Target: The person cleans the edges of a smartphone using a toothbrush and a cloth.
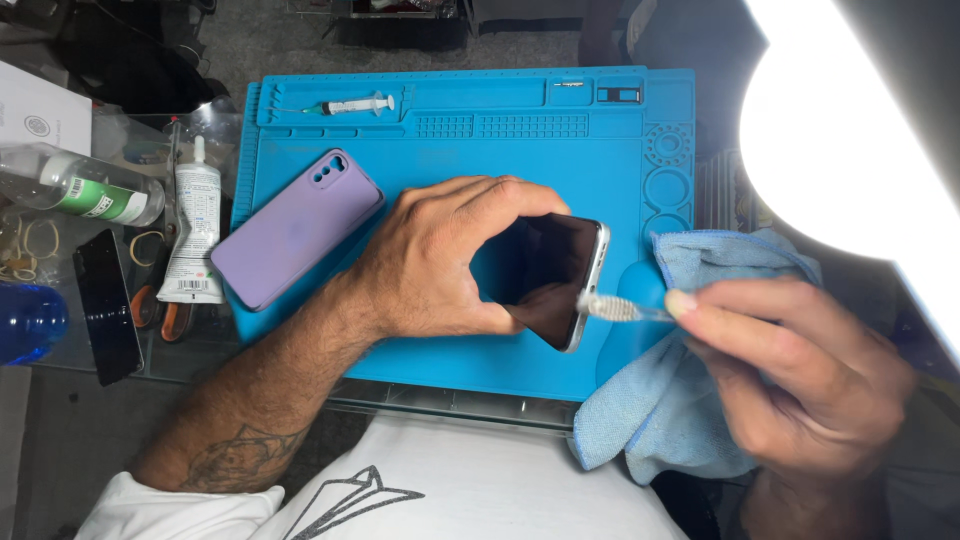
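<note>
Brushing the phone's edge
Left hand (440, 260) grips the phone (545, 278) upright; right hand (800, 380) pinches a brush (615, 308) against its edge; next, steady strokes along it.

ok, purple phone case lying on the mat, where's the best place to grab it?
Pinch the purple phone case across its two long edges near the middle, coming from above. It lies flat and diagonal on the blue mat, with its camera end pointing up-right. The left hand is closest, though it is holding the dark phone.
</note>
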